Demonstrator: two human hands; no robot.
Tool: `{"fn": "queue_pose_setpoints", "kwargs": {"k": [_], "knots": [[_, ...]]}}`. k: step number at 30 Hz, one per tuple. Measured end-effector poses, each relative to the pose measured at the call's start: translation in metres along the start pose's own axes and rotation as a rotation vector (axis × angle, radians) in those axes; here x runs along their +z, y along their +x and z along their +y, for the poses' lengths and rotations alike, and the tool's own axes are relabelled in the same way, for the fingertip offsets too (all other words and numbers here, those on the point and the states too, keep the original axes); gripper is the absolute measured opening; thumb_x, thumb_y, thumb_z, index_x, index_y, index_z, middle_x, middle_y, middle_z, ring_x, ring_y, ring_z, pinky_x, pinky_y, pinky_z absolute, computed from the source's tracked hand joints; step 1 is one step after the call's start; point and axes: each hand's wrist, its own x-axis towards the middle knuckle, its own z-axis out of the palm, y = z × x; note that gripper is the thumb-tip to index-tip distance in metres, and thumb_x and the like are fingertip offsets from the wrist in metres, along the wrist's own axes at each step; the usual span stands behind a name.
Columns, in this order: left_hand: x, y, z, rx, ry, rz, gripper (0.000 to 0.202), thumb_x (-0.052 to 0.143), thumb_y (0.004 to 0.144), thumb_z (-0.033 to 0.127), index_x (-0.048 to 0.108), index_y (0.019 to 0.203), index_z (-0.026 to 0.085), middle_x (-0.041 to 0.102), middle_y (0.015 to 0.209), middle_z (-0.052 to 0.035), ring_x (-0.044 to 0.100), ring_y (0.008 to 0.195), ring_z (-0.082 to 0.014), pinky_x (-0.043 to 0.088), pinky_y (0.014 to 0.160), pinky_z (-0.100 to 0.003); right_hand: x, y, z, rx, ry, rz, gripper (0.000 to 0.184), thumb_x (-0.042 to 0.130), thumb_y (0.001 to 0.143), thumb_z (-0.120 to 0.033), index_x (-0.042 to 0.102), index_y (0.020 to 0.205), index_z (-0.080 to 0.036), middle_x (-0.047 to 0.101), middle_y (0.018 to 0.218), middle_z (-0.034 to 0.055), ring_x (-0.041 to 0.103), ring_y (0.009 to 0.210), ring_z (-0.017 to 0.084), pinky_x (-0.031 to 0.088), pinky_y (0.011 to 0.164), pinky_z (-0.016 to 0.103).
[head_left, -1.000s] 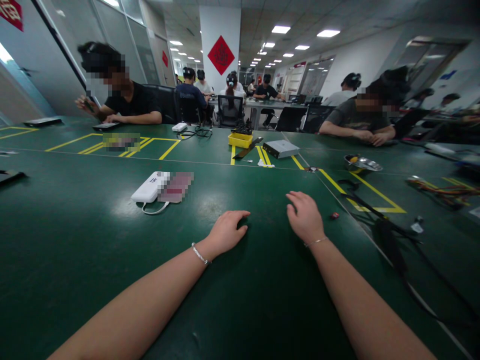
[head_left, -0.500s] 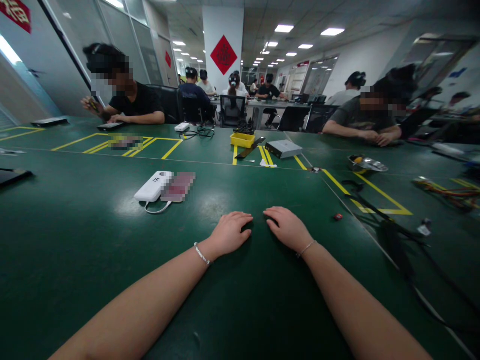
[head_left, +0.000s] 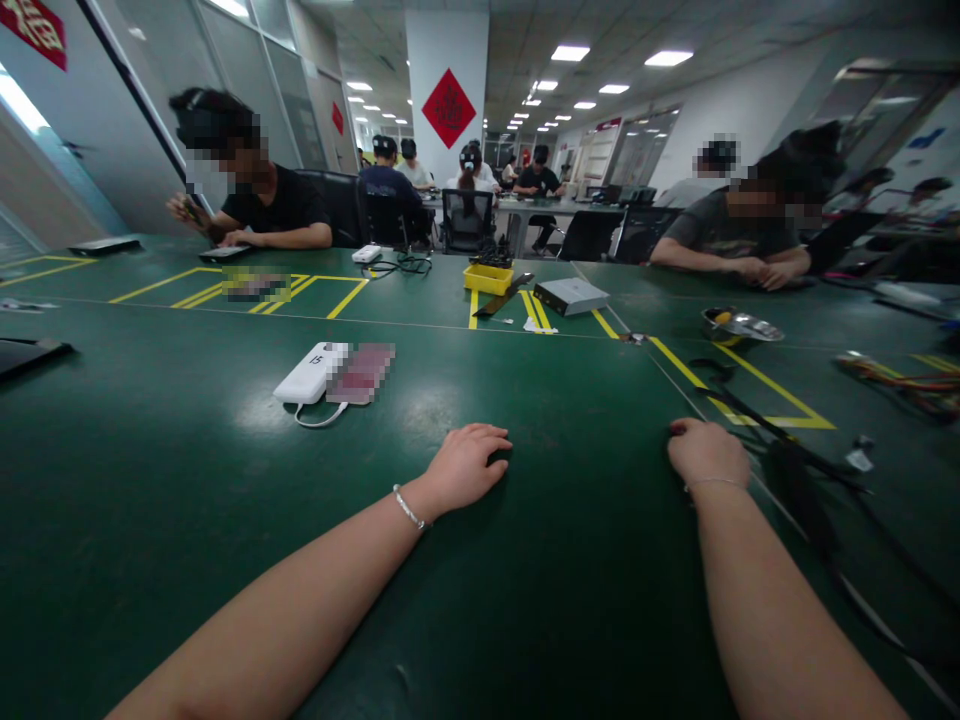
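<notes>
The left hand (head_left: pixel 469 465) is lying palm down on the green table (head_left: pixel 187 470), its fingers loosely apart and gripping nothing; a thin bracelet (head_left: pixel 409 508) is sitting on that wrist. The right hand (head_left: pixel 709 455) is resting well apart from it, out to the right, with its fingers (head_left: pixel 681 428) curling down onto the table top; whether they are closing on anything I cannot tell, since the knuckles are hiding what lies under them. A black cable (head_left: pixel 787 470) is running just beside the right hand, on its far right side, and trailing toward the near edge. A white power bank (head_left: pixel 306 373) is lying beyond the left hand, up and to the left, near but not touching. Yellow lines (head_left: pixel 750 380) are marking the table past the right hand, and a metal dish (head_left: pixel 739 325) is standing further back. A yellow tray (head_left: pixel 487 279) and a grey box (head_left: pixel 571 295) are sitting side by side at the far middle. Two people, one in a black shirt (head_left: pixel 277 210) and one in a grey shirt (head_left: pixel 720 235), are sitting across the table with their own hands on it.
</notes>
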Motion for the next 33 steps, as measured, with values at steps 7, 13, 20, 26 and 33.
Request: {"fn": "queue_pose_setpoints", "kwargs": {"k": [7,13,20,26,33], "knots": [[-0.001,0.001,0.002,-0.016,0.007,-0.031,0.029,0.049,0.080,0.030,0.059,0.106,0.022,0.055,0.121,-0.0031,0.046,0.113,-0.0201,0.034,0.097,-0.038,-0.007,-0.004,-0.012,0.081,-0.004,-0.017,0.034,0.042,0.075,-0.028,0.062,0.101,-0.019,0.060,0.098,0.0169,0.057,0.084,0.033,0.045,0.065,0.048],[0.001,0.002,-0.001,-0.024,-0.012,-0.039,0.028,0.049,0.080,0.030,0.059,0.105,0.023,0.055,0.122,-0.0025,0.046,0.113,-0.0208,0.032,0.098,-0.039,-0.019,-0.011,-0.027,0.155,-0.032,-0.076,0.036,0.040,0.077,-0.026,0.058,0.107,-0.018,0.059,0.104,0.0167,0.055,0.093,0.034,0.046,0.069,0.046],[0.001,0.001,-0.002,-0.029,-0.036,-0.039,0.028,0.049,0.079,0.029,0.059,0.105,0.023,0.056,0.121,-0.0028,0.046,0.113,-0.0212,0.033,0.097,-0.040,-0.025,-0.016,-0.034,0.173,-0.034,-0.076,0.037,0.037,0.079,-0.025,0.054,0.110,-0.015,0.058,0.106,0.0189,0.055,0.096,0.034,0.046,0.071,0.044],[0.003,0.001,-0.004,-0.009,-0.032,-0.019,0.027,0.049,0.079,0.030,0.060,0.104,0.022,0.056,0.120,-0.0031,0.046,0.113,-0.0217,0.034,0.096,-0.040,-0.022,-0.015,-0.029,0.107,-0.066,-0.087,0.036,0.036,0.080,-0.025,0.057,0.108,-0.021,0.058,0.104,0.0162,0.054,0.094,0.034,0.046,0.068,0.043],[0.002,0.001,-0.004,-0.011,-0.033,-0.023,0.028,0.049,0.080,0.030,0.059,0.104,0.023,0.056,0.120,-0.0032,0.046,0.113,-0.0217,0.033,0.097,-0.041,-0.023,-0.016,-0.030,0.102,-0.079,-0.040,0.037,0.036,0.079,-0.027,0.058,0.108,-0.017,0.057,0.105,0.0187,0.054,0.093,0.035,0.046,0.068,0.045]]}}
